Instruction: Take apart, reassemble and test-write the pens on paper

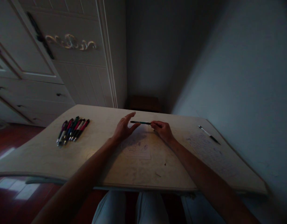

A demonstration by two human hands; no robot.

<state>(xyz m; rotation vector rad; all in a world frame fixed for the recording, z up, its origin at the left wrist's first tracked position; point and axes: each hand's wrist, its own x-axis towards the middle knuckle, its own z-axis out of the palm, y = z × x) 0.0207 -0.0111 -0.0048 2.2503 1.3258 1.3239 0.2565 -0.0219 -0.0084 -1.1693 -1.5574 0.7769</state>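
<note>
A dark pen (144, 123) with a greenish barrel is held level above the table, lying left to right. My right hand (164, 129) pinches its right end between thumb and fingers. At the other end, my left hand (125, 126) is open, its index finger raised above the pen and its thumb close beneath; whether the thumb touches the pen I cannot tell. A ring shows on that hand. Below both hands lies a sheet of paper (138, 151) with blue scribbles, partly covered by my left hand and forearm.
On the table (87, 161), several pens (72, 129) lie in a bunch at the left. A white and black pen (209, 134) rests at the right, near scribbles (204, 146) on the surface. A wall (246, 87) borders the right side; a white cabinet (87, 74) stands behind left.
</note>
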